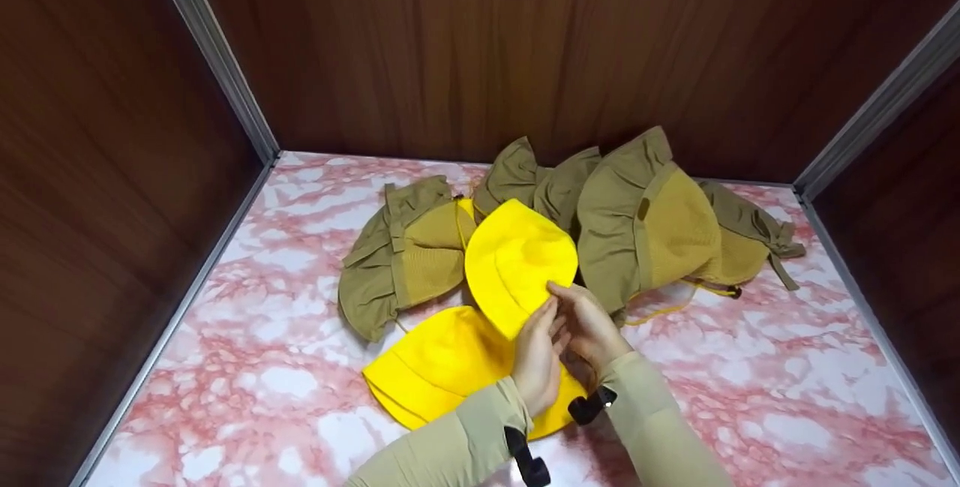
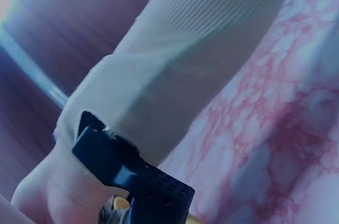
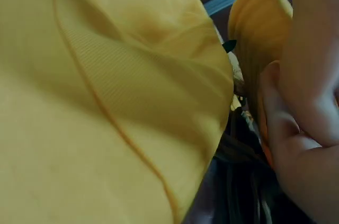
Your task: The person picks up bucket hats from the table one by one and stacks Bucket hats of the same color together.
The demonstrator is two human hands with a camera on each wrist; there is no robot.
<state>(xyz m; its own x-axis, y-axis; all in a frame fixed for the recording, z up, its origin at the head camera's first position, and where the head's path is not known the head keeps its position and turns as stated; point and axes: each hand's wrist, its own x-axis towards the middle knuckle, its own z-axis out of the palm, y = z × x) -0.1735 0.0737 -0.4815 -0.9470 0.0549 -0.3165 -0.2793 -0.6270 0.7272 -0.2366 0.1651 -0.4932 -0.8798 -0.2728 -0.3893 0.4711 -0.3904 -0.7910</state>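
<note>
A small yellow bucket hat (image 1: 517,258) is held up between both hands, tilted with its brim toward them. My right hand (image 1: 592,326) pinches the lower right of its brim, thumb on the outer face. Close beside it, my left hand (image 1: 537,371) grips the brim's lower edge, its fingertips partly hidden. Beneath the hands a second yellow bucket hat (image 1: 442,359) lies on the table; it fills much of the right wrist view. The left wrist view shows mostly the sleeve (image 2: 159,75) and black wrist strap mount.
Behind the held hat lie several olive and tan hats with ruffled brims, one at left (image 1: 375,262) and a large one at right (image 1: 615,224). A cord with a black toggle (image 1: 733,292) trails from the right pile. Brown panels (image 1: 495,44) enclose the marbled table (image 1: 285,382).
</note>
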